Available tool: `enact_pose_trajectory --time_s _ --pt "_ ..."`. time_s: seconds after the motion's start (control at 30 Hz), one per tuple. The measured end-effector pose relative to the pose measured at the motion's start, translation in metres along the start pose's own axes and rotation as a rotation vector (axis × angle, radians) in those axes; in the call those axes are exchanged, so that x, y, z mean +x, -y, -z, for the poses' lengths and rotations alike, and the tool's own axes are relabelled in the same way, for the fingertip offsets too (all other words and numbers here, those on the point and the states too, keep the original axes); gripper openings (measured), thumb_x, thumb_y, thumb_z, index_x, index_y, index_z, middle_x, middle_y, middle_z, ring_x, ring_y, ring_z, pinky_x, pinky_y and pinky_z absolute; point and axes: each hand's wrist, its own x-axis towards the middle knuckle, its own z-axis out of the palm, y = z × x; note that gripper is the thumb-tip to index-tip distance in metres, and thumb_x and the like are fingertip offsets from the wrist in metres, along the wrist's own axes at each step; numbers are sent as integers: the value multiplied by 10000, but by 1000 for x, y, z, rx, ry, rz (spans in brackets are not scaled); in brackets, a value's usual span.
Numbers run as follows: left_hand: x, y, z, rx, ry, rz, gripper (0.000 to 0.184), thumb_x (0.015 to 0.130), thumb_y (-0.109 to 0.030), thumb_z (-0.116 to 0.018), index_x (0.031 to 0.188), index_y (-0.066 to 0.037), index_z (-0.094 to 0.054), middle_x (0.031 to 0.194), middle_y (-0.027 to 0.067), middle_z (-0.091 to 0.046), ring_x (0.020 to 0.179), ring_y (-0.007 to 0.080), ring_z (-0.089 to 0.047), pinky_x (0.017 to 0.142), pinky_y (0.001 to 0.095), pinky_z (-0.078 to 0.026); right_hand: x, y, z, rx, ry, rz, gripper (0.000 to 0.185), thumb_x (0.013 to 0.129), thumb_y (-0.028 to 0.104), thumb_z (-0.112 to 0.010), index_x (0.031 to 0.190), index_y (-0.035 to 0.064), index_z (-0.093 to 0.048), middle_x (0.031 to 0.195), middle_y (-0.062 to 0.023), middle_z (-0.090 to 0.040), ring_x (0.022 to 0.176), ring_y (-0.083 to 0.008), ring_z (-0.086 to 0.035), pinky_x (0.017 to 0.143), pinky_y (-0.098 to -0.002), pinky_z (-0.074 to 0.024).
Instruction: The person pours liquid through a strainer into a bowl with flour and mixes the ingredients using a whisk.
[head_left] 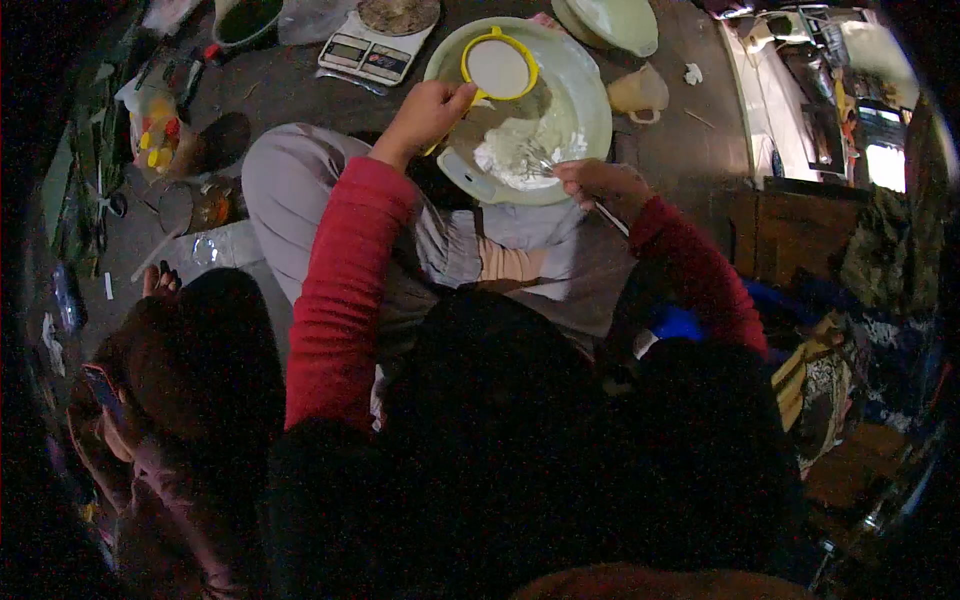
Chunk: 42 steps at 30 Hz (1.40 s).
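Note:
My left hand (430, 115) is closed on the handle of a yellow-rimmed sieve (498, 68), held over the far part of a large pale green basin (600, 110). The sieve's round face looks white; whether that is mesh or powder I cannot tell. White powder or batter (510, 140) lies in the basin's near part. Closed at the basin's right rim, my right hand (605, 185) grips a metal utensil with thin wires or prongs (540, 160), which touch the white mass. Its handle sticks out below the hand.
Beyond the basin stand a kitchen scale (375, 45) and another pale green bowl (615, 22). A beige mug (640, 95) is right of the basin. Leftward are a bag with yellow and red items (155, 135), a glass jar (210, 205) and another person holding a phone (103, 390).

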Motion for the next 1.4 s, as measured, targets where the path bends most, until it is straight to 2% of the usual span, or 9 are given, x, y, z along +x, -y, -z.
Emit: enact_pose_trajectory --time_s 0.2,0.27,0.37,0.47,0.9,1.03,1.13,1.3,1.4 --pt "8 15 -5 -17 29 46 487 860 -424 -468 722 25 -592 538 60 -522 413 137 -498 412 285 -415 21 -6 18 93 -122 228 330 845 251 -477 1066 17 -551 664 -8 -491 563 -120 -489 514 -246 -399" --pt "7 14 -5 -22 30 55 494 859 -429 -468 720 28 -592 537 63 -523 420 137 -497 418 291 -415 71 -16 52 -1602 -472 977 265 817 194 -470 961 4 -585 688 -143 -556 613 -254 -551 559 -332 -442" --pt "5 5 -1 -19 25 55 510 855 -437 -470 714 39 -590 538 80 -528 434 144 -495 437 311 -414 80 30 14 -1064 -755 468 213 784 139 -458 817 -31 -584 791 -217 -593 724 -342 -592 641 -439 -467" --pt "3 2 -1 12 -31 22 505 839 -432 -484 680 33 -598 509 116 -523 439 182 -503 464 340 -412 118 19 -8 -1239 -754 295 221 771 134 -435 795 -22 -591 785 -233 -590 730 -365 -590 650 -458 -462" --pt "2 -2 -1 13 -30 68 491 828 -404 -504 659 52 -572 518 171 -508 459 217 -497 484 368 -392 11 -4 4 -1348 -574 607 242 838 175 -427 1015 59 -547 730 -158 -591 616 -344 -572 536 -448 -457" --pt "7 4 -2 98 -9 53 487 833 -393 -507 670 63 -563 526 171 -506 471 192 -479 480 369 -383 15 -4 -10 -1272 -765 234 239 779 154 -501 978 30 -551 720 -168 -575 632 -332 -549 575 -405 -456" --pt "6 10 -5 -34 -27 41 488 835 -382 -507 682 80 -542 503 179 -462 450 185 -415 469 372 -367 13 1 15 -1382 -956 699 256 789 190 -527 983 25 -549 739 -152 -579 671 -299 -538 570 -365 -460" --pt "2 -6 -3 41 -42 31 480 850 -374 -498 662 66 -543 483 151 -431 446 161 -375 455 357 -353 26 -24 128 -561 -1294 793 225 717 137 -611 934 83 -582 865 -99 -544 736 -307 -520 681 -388 -432" --pt "7 9 -9 -31 -46 -14 476 856 -356 -501 633 64 -521 464 100 -410 445 128 -347 431 339 -332 35 -71 188 -456 -1052 399 240 748 124 -585 979 70 -552 925 -90 -535 769 -263 -536 656 -361 -450"
